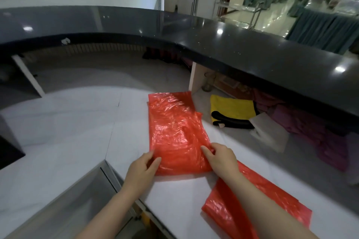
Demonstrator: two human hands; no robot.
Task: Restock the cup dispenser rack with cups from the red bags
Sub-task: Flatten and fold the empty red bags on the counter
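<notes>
While our left hand (142, 169) pinches the near-left corner of the flat red bag (174, 132) and our right hand (221, 158) grips its near-right edge, we hold it smooth on the white counter (68, 122), likely for folding; another bag (248, 207) lies near right.

Both bare forearms reached forward from the near edge of the desk, nearly parallel; the left hand (142, 167) lay palm down with thumb and fingers pinching thin red plastic; the right hand (220, 158) lay beside it, its fingers curled, pinching the same sheet.
</notes>
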